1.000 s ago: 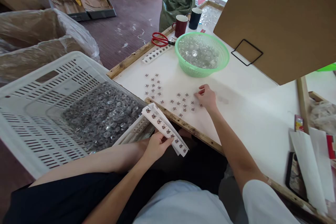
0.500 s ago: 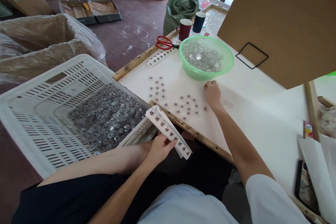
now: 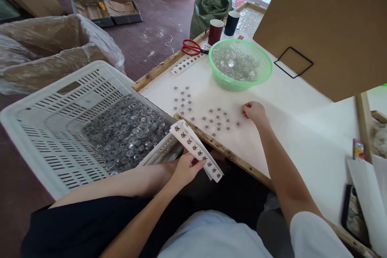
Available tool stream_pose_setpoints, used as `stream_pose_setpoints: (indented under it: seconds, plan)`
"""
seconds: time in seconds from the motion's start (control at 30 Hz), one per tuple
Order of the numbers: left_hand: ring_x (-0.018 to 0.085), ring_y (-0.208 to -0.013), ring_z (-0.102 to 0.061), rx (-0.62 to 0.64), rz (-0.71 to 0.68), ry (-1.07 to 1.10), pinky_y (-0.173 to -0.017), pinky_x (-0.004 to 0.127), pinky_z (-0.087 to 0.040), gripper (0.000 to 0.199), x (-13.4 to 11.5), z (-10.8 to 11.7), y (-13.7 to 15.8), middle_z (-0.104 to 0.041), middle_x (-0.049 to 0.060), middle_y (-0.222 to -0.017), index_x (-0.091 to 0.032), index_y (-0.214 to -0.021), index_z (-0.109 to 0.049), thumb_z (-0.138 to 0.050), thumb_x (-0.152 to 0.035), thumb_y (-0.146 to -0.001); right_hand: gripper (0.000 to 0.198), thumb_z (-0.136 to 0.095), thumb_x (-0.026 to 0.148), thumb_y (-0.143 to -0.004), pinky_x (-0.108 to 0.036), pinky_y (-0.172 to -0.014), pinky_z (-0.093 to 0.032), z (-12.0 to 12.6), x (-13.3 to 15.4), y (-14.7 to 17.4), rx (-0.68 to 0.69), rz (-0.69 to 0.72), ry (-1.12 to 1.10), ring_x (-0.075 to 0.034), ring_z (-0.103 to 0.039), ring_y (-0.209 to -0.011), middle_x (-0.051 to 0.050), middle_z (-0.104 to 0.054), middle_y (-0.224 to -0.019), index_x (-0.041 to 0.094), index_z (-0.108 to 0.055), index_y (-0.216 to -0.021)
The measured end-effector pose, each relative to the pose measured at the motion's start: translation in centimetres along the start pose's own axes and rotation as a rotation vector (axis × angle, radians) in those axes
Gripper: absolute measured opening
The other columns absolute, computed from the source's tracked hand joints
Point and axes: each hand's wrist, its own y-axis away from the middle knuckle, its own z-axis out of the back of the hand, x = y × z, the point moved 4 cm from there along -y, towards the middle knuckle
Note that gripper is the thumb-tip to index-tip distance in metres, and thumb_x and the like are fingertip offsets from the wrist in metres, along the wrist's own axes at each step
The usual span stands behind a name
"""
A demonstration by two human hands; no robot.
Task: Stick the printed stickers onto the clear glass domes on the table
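My left hand (image 3: 188, 168) is closed on white sticker strips (image 3: 195, 149) printed with a row of small dark animal faces, held above my lap by the table's edge. Over the white table top my right hand (image 3: 254, 113) has its fingers curled and pinched together; whatever is between them is too small to make out. Just left of it lie several small clear pieces (image 3: 218, 117) with the same faces, in a loose cluster. A second cluster (image 3: 182, 100) lies farther left. Beyond my right hand stands a green basket (image 3: 216, 75) full of clear, shiny pieces.
Red-handled scissors (image 3: 191, 47) and another sticker strip (image 3: 186, 63) lie by the wooden rim (image 3: 157, 73). Two mugs (image 3: 215, 32) stand behind. A white crate (image 3: 36, 117) of clear pieces is at my left. A cardboard panel (image 3: 326, 28) overhangs the right; a phone (image 3: 354, 213) lies near.
My right hand has come back from beside the green basket, toward me and slightly right, its fingers still curled. My left hand keeps its hold on the sticker strips. The view has shifted slightly.
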Motion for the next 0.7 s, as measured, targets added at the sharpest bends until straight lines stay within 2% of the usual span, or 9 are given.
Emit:
stream_pose_setpoints:
  seconds: [0.07, 0.13, 0.2, 0.27, 0.37, 0.47, 0.7]
  plan:
    - [0.024, -0.079, -0.069, 0.013, -0.004, 0.018, -0.069, 0.033, -0.055, 0.019, -0.1, -0.2, 0.1, -0.075, 0.008, -0.085, -0.014, -0.086, -0.073, -0.066, -0.031, -0.079, 0.004, -0.062, 0.022, -0.074, -0.034, -0.068, -0.048, 0.3, 1.5, 1.9, -0.123, 0.172, 0.119, -0.020, -0.061, -0.068, -0.007, -0.067, -0.070, 0.018, -0.064, -0.074]
    - [0.024, -0.078, -0.069, 0.029, -0.018, 0.018, -0.069, 0.033, -0.055, 0.017, -0.2, -0.3, 0.2, -0.075, 0.007, -0.083, -0.014, -0.085, -0.072, -0.065, -0.029, -0.080, 0.009, -0.059, 0.026, -0.079, -0.034, -0.070, -0.048, -0.8, 3.7, 5.0, -0.092, 0.376, 0.102, -0.020, -0.062, -0.071, -0.006, -0.069, -0.074, 0.019, -0.065, -0.080]
    - [0.024, -0.078, -0.069, 0.041, -0.033, -0.005, -0.068, 0.033, -0.054, 0.017, -0.3, -0.4, 0.3, -0.075, 0.007, -0.086, -0.014, -0.087, -0.072, -0.064, -0.028, -0.080, 0.016, -0.058, 0.034, -0.082, -0.031, -0.066, -0.048, -3.5, 5.9, 8.8, 0.138, 0.503, -0.082, -0.017, -0.061, -0.068, -0.004, -0.068, -0.073, 0.020, -0.065, -0.084]
    - [0.023, -0.077, -0.068, 0.046, -0.040, -0.049, -0.066, 0.031, -0.052, 0.017, -0.5, -0.4, 0.3, -0.075, 0.007, -0.086, -0.014, -0.088, -0.071, -0.063, -0.028, -0.081, 0.024, -0.063, 0.042, -0.081, -0.029, -0.064, -0.050, -6.6, 7.9, 12.7, 0.399, 0.568, -0.239, -0.015, -0.061, -0.068, -0.003, -0.069, -0.080, 0.020, -0.065, -0.090]
    - [0.021, -0.069, -0.065, 0.036, -0.056, -0.124, -0.060, 0.028, -0.048, 0.015, -0.9, -0.3, 0.5, -0.072, 0.005, -0.076, -0.014, -0.080, -0.068, -0.062, -0.027, -0.082, 0.032, -0.072, 0.044, -0.074, -0.028, -0.064, -0.052, -9.9, 9.6, 16.4, 0.523, 0.571, -0.412, -0.015, -0.063, -0.070, -0.002, -0.068, -0.082, 0.021, -0.063, -0.093]
    - [0.019, -0.065, -0.062, 0.027, -0.071, -0.155, -0.057, 0.026, -0.045, 0.014, -1.2, -0.2, 0.6, -0.069, 0.004, -0.072, -0.014, -0.076, -0.065, -0.061, -0.026, -0.082, 0.027, -0.072, 0.043, -0.074, -0.027, -0.062, -0.052, -11.1, 9.9, 17.3, 0.498, 0.542, -0.477, -0.014, -0.063, -0.068, 0.000, -0.067, -0.076, 0.021, -0.062, -0.084]
    - [0.018, -0.066, -0.060, 0.043, -0.082, -0.140, -0.058, 0.026, -0.043, 0.013, -1.3, -0.3, 0.6, -0.068, 0.004, -0.074, -0.014, -0.079, -0.065, -0.061, -0.026, -0.082, 0.013, -0.068, 0.031, -0.079, -0.028, -0.064, -0.052, -10.1, 9.5, 17.1, 0.302, 0.575, -0.425, -0.015, -0.064, -0.068, 0.000, -0.069, -0.077, 0.022, -0.063, -0.086]
